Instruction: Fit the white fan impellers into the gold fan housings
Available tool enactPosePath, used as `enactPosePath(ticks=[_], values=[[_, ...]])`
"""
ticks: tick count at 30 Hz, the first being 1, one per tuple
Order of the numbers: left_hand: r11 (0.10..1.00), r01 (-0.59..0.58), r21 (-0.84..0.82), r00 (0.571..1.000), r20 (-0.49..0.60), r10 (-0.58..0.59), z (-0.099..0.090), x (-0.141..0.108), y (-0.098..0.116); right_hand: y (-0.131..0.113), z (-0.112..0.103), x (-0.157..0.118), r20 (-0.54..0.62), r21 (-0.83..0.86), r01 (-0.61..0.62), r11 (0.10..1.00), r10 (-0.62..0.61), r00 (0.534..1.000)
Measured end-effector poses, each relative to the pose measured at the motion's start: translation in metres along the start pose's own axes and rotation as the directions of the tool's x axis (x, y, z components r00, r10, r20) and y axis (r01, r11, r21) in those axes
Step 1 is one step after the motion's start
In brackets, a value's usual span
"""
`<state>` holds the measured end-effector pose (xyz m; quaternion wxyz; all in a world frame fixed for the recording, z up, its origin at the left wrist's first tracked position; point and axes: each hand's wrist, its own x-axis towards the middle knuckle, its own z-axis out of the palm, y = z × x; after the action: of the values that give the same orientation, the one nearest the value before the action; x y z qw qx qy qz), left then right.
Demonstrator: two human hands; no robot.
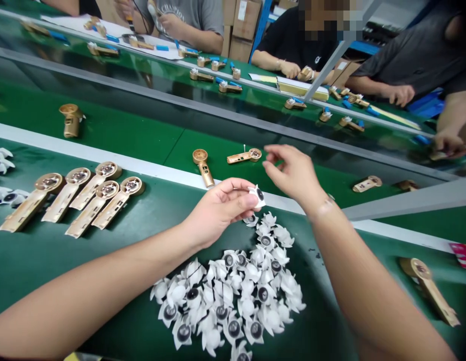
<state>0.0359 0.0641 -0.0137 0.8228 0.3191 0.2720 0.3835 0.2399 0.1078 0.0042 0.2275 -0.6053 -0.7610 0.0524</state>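
Observation:
A small white fan blade [257, 196] with a dark hub is pinched between the thumb and fingers of my left hand [228, 204]. My right hand [291, 170] is raised over the white edge strip, its fingers curved and apart with nothing between them. Just left of its fingertips, a gold fan housing [239, 157] lies on the green belt with a thin pin standing up from it. Another gold housing [202, 168] rests nearby, its handle over the strip. Below my hands, a heap of loose white fan blades [233, 291] covers part of the table.
Several open gold housings [80, 193] lie at left, beside more white blades [10, 195]. A single gold housing [428, 291] is at right. A grey metal post [406, 198] crosses the right side. People work across the line, where housings with blue parts [229, 86] lie.

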Motion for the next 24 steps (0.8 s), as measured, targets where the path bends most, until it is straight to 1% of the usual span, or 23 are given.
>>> enactPosePath(ticks=[2,3,5,6,7,9,10,12,14,15,16,18,20,22,24], values=[[1.0,-0.003,-0.003,1.0,0.018,0.003,-0.001,0.0,0.005,0.014,0.023,0.044,0.105,-0.017,-0.033,0.999,0.035,0.994],[1.0,-0.007,-0.008,1.0,0.029,0.007,-0.001,0.0,0.007,0.018,0.033,0.061,0.161,-0.018,-0.036,0.999,0.039,0.986],[1.0,-0.018,-0.012,0.998,0.054,0.018,0.0,-0.002,0.01,0.02,0.046,0.079,0.251,-0.01,-0.01,1.0,0.012,0.968],[1.0,-0.028,-0.013,0.997,0.071,0.029,0.001,-0.003,0.012,0.017,0.048,0.081,0.284,-0.005,0.0,1.0,0.002,0.959],[0.999,-0.042,-0.014,0.995,0.093,0.043,0.001,-0.004,0.014,0.013,0.046,0.077,0.305,0.0,0.007,1.0,-0.006,0.952],[0.997,-0.079,-0.012,0.987,0.137,0.08,0.003,-0.005,0.019,0.002,0.034,0.057,0.313,0.012,0.012,1.0,-0.015,0.95],[0.995,-0.101,-0.006,0.984,0.149,0.101,0.004,-0.006,0.022,-0.004,0.024,0.044,0.304,0.016,0.014,1.0,-0.018,0.953],[0.989,-0.149,0.024,0.979,0.146,0.144,0.005,-0.006,0.029,-0.016,0.001,0.014,0.241,0.049,0.004,0.999,-0.016,0.97],[0.978,-0.192,0.086,0.975,0.126,0.18,0.006,-0.007,0.037,-0.029,-0.018,-0.014,0.132,0.189,-0.042,0.981,0.017,0.991],[0.969,-0.214,0.126,0.973,0.118,0.2,0.006,-0.008,0.041,-0.035,-0.026,-0.026,0.091,0.298,-0.069,0.952,0.044,0.995],[0.957,-0.236,0.169,0.969,0.112,0.219,0.006,-0.009,0.045,-0.042,-0.032,-0.035,0.075,0.417,-0.095,0.904,0.069,0.995],[0.928,-0.265,0.261,0.964,0.106,0.245,0.007,-0.012,0.052,-0.053,-0.04,-0.047,0.115,0.611,-0.14,0.779,0.088,0.989],[0.903,-0.269,0.336,0.963,0.103,0.249,0.008,-0.015,0.056,-0.06,-0.044,-0.052,0.169,0.708,-0.175,0.684,0.076,0.983],[0.888,-0.26,0.379,0.966,0.105,0.237,0.01,-0.019,0.059,-0.064,-0.046,-0.053,0.181,0.74,-0.184,0.647,0.072,0.981],[0.881,-0.253,0.401,0.968,0.108,0.228,0.011,-0.021,0.06,-0.066,-0.047,-0.053,0.165,0.729,-0.167,0.664,0.066,0.984]])
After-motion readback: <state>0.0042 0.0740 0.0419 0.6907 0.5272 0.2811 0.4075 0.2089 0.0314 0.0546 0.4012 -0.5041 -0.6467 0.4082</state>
